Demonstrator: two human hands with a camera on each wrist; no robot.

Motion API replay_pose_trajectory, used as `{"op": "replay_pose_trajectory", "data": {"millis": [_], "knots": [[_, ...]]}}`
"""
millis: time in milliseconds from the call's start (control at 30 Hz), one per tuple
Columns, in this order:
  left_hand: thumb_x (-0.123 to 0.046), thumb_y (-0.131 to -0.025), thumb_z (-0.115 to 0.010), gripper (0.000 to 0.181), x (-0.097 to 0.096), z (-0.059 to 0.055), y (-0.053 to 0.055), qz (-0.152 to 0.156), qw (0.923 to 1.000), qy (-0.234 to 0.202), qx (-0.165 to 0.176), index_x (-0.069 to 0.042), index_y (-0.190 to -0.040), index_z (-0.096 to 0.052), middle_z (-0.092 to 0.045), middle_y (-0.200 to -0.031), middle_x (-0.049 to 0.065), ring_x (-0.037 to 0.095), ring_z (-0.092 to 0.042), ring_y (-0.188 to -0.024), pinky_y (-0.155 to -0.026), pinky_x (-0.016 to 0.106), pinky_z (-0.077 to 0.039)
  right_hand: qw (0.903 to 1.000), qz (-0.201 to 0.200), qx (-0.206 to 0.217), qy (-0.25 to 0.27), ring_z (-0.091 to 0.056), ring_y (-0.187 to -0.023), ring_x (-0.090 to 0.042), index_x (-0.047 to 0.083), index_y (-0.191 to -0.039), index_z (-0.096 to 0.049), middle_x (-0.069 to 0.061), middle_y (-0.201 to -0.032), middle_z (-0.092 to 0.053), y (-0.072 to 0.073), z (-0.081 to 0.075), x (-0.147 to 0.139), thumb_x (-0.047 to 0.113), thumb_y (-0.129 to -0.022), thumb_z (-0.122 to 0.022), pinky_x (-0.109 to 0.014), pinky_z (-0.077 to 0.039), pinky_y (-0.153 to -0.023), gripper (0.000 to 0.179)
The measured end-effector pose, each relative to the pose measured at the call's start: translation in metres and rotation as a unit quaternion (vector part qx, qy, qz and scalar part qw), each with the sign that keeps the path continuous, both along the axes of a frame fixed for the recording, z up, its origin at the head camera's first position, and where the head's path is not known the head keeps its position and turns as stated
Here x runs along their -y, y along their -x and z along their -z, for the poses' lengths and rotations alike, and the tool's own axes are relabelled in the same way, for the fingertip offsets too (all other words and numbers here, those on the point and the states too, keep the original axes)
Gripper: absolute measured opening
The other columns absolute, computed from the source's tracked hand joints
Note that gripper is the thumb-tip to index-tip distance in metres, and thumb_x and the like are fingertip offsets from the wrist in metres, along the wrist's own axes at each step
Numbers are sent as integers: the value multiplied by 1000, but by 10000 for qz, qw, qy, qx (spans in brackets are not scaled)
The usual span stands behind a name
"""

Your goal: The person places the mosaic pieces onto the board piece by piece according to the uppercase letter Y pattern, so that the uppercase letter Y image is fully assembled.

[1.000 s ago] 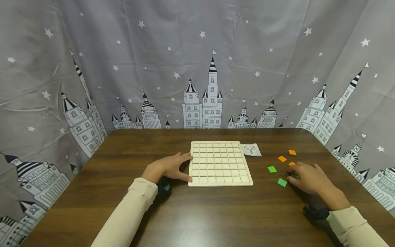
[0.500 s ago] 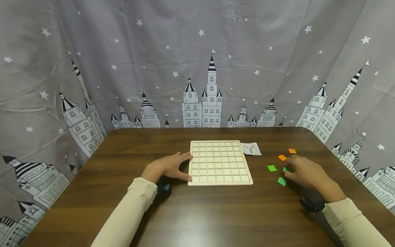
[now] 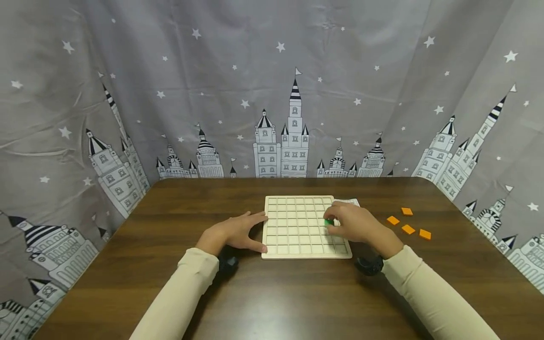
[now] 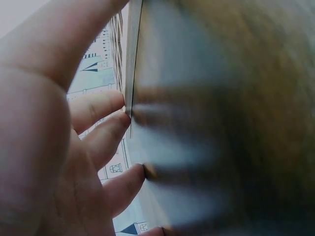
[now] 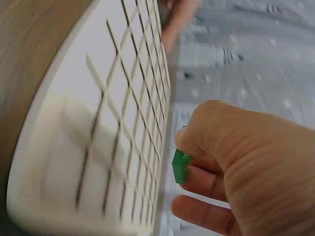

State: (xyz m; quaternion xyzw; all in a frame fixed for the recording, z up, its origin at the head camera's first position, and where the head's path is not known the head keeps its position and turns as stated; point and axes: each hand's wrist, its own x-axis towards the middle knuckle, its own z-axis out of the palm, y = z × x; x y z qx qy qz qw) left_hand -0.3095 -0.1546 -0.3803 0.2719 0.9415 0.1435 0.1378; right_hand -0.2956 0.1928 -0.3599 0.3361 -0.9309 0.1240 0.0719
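A pale wooden grid board lies on the dark wooden table, its cells bare where visible. My left hand rests beside it, thumb and fingertips touching the board's left edge; in the left wrist view the fingers are spread along that edge. Over the right side of the board, my right hand pinches green tile between thumb and fingers. In the right wrist view the green tile is held just off the board; whether more tiles sit behind it is hard to tell.
Several orange tiles lie loose on the table to the right. A small printed card lies at the board's upper right, partly covered by my right hand. A grey curtain with castles and stars hangs behind the table.
My right hand has gathered up the loose green tiles and moved left, from the tile area to above the board. Two orange tiles formerly covered are uncovered. My left hand stays put.
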Motion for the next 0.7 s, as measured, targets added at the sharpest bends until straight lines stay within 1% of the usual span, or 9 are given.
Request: {"op": "replay_pose_trajectory", "data": {"millis": [100, 167, 300, 400, 500, 700], "knots": [[-58, -83, -77, 96, 0, 0, -1, -13, 10000, -12, 8, -13, -158, -36, -25, -166, 5, 43, -17, -150, -109, 73, -20, 9993, -362, 38, -26, -53, -76, -10, 11, -100, -73, 3, -93, -61, 3, 5, 22, 15, -87, -73, -31, -49, -66, 13], [-57, -83, -78, 96, 0, -1, -2, -12, 10000, -51, 21, -13, -158, -37, -25, -166, 5, 43, -17, -150, -109, 74, -19, 9987, -489, 133, -31, -54, -77, -9, 13, -100, -74, 4, -95, -62, 4, 9, 33, 15, -88, -72, -30, -49, -66, 13], [-57, -83, -78, 95, -2, -1, -2, -26, 10000, -75, 14, -15, -157, -38, -25, -166, 4, 42, -17, -150, -109, 73, -19, 9977, -623, 251, -97, -57, -80, -8, 15, -99, -74, 6, -97, -63, 3, 19, 46, 17, -89, -73, -30, -51, -69, 10], [-58, -82, -78, 95, -2, 1, -1, -61, 10000, -25, 20, -16, -158, -38, -25, -166, 3, 40, -17, -150, -110, 72, -19, 9968, -729, 277, -173, -56, -80, -8, 16, -97, -74, 6, -96, -63, 2, 22, 50, 17, -90, -73, -30, -50, -70, 7], [-59, -82, -78, 96, -2, 2, 0, -82, 10000, 23, 6, -16, -157, -38, -25, -166, 3, 40, -18, -150, -110, 72, -20, 9962, -790, 290, -228, -54, -78, -8, 16, -96, -73, 6, -94, -62, 2, 23, 53, 16, -90, -73, -29, -49, -68, 6], [-59, -82, -78, 95, 0, 3, 0, -85, 10000, 40, -9, -16, -158, -38, -25, -166, 3, 40, -18, -150, -110, 72, -20, 9963, -744, 292, -326, -52, -77, -8, 17, -95, -73, 6, -93, -62, 0, 24, 57, 16, -89, -74, -30, -48, -67, 6]]}}
